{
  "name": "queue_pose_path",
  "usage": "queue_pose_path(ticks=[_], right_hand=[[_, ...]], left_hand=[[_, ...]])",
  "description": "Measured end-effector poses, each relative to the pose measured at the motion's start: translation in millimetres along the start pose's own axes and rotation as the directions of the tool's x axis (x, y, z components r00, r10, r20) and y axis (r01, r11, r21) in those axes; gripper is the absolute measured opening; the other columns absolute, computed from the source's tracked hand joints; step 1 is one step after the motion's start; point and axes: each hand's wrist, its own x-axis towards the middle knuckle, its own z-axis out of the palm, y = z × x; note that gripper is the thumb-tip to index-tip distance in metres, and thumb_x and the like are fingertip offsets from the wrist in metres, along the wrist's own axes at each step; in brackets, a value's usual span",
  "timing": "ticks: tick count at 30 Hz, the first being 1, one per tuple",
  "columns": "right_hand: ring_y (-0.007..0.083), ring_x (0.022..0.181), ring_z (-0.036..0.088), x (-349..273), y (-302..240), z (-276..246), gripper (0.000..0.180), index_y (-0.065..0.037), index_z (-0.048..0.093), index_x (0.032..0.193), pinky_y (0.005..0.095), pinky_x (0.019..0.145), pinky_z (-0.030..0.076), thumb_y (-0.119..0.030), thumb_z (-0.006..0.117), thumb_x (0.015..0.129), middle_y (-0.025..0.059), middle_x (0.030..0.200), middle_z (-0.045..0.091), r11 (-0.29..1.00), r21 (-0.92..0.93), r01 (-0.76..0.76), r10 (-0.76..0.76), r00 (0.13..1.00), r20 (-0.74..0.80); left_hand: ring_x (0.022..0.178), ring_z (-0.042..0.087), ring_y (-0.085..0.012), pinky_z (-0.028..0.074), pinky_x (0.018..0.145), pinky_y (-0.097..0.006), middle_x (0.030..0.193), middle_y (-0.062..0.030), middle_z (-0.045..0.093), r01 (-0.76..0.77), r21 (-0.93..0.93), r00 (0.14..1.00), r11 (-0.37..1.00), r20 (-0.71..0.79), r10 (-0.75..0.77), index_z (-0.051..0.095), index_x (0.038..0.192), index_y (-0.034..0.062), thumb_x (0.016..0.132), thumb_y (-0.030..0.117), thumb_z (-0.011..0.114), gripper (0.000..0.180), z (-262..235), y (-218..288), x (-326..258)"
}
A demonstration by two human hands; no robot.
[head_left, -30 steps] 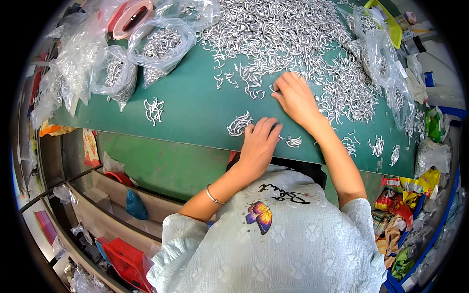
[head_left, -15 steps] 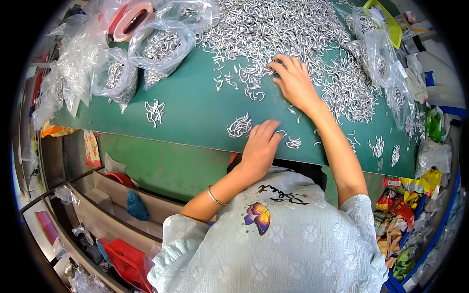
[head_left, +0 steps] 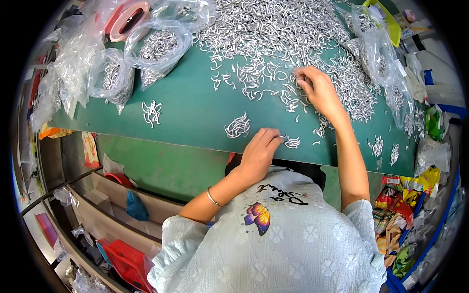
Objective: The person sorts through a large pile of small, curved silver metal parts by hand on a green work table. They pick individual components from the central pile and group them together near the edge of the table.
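metal pile [head_left: 273, 24] cut off at top, right hand [head_left: 320, 90] fingertips hidden

Green table [head_left: 195, 117] w/ loose metal hooks [head_left: 273, 29], filled plastic bags [head_left: 156, 49].

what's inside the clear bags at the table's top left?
The clear bags hold small silver metal hooks, like the loose pile on the green table. Folded plastic hides each bag's bottom.

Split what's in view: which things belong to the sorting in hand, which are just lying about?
In use:
left hand
right hand
big heap of small silvery metal hooks
small sorted bundle of hooks
green tabletop

Lying about:
clear plastic bags of hooks
pink tape roll
red crate
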Motion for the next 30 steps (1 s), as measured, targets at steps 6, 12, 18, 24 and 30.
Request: queue_pose_path(ticks=[6, 12, 18, 24, 30], right_hand=[[0.0289, 0.090, 0.056, 1.8, 6.4, 16.1, 0.013, -0.004, 0.064, 0.092, 0.0399, 0.080, 0.044, -0.005, 0.067, 0.080, 0.0103, 0.090, 0.060, 0.964, -0.220, 0.150, -0.173, 0.981, -0.090], [0.0264, 0.097, 0.052, 8.2, 12.2, 26.9, 0.014, -0.007, 0.064, 0.093, 0.0386, 0.081, 0.040, -0.007, 0.067, 0.080, 0.0058, 0.097, 0.057, 0.910, -0.370, 0.188, -0.204, 0.979, -0.003], [0.0256, 0.099, 0.052, 2.1, 5.5, 17.1, 0.013, -0.007, 0.063, 0.092, 0.0375, 0.081, 0.039, -0.003, 0.064, 0.080, 0.0060, 0.101, 0.058, 0.930, -0.279, 0.240, -0.259, 0.965, -0.033], [0.0284, 0.092, 0.050, -3.1, 3.3, 14.9, 0.008, -0.004, 0.057, 0.084, 0.0388, 0.079, 0.038, 0.002, 0.059, 0.081, 0.0091, 0.092, 0.053, 0.932, -0.296, 0.211, -0.226, 0.974, -0.018], [0.0297, 0.089, 0.051, -50.2, -25.4, -10.6, 0.008, -0.003, 0.055, 0.086, 0.0386, 0.080, 0.037, -0.002, 0.061, 0.082, 0.0096, 0.089, 0.054, 0.979, -0.168, 0.115, -0.064, 0.958, 0.281]], left_hand=[[0.090, 0.057, -0.0304, 0.048, 0.077, -0.038, 0.100, -0.0120, 0.060, 0.000, 0.008, 1.000, 1.000, -0.005, 0.000, 0.062, 0.092, -0.0014, 0.074, -0.009, 0.062, 0.020, -1.4, 1.9, 0.7], [0.087, 0.056, -0.0299, 0.048, 0.075, -0.038, 0.099, -0.0113, 0.060, 0.018, 0.010, 1.000, 1.000, -0.007, -0.018, 0.062, 0.092, -0.0012, 0.074, -0.009, 0.061, 0.020, -3.0, 2.5, -0.1], [0.086, 0.056, -0.0296, 0.048, 0.075, -0.038, 0.099, -0.0108, 0.060, 0.022, 0.008, 1.000, 1.000, -0.007, -0.022, 0.063, 0.092, -0.0002, 0.073, -0.009, 0.062, 0.021, -2.2, 3.0, -0.3], [0.086, 0.056, -0.0299, 0.048, 0.074, -0.038, 0.098, -0.0105, 0.060, 0.050, 0.033, 0.998, 0.998, -0.048, -0.048, 0.063, 0.093, 0.0008, 0.071, -0.010, 0.064, 0.024, -2.6, 3.9, -1.0], [0.083, 0.054, -0.0293, 0.047, 0.072, -0.038, 0.095, -0.0103, 0.059, 0.121, 0.051, 0.989, 0.991, -0.097, -0.115, 0.063, 0.094, 0.0014, 0.071, -0.011, 0.065, 0.026, -0.1, 6.1, -1.4]])
